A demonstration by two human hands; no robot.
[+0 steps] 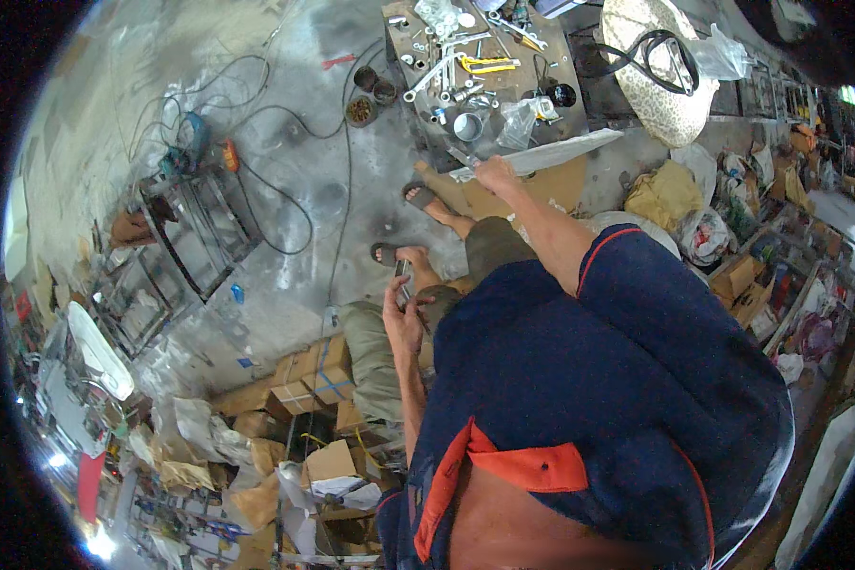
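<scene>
My left hand [404, 321] is near my knees, its fingers closed around a short, narrow, silvery metal piece [403, 270] that points upward. Which kind of piece it is, I cannot make out. Farther out and to the right, my right hand [497, 178] grips a slim metal tool [462, 157] at the near edge of the work table [410, 85]. The tool's tip points toward the table; its rear part is hidden in the fist. Close by on the tabletop are a white-rimmed cup [467, 126] and a clear plastic bag [518, 125].
Wrenches, sockets and a yellow-handled cutter [489, 65] crowd the table. Small cans [360, 111] and a black cable [348, 190] lie on the floor to its left. A metal frame [185, 237] stands left, cardboard boxes [318, 369] nearer, and a patterned seat [660, 109] right.
</scene>
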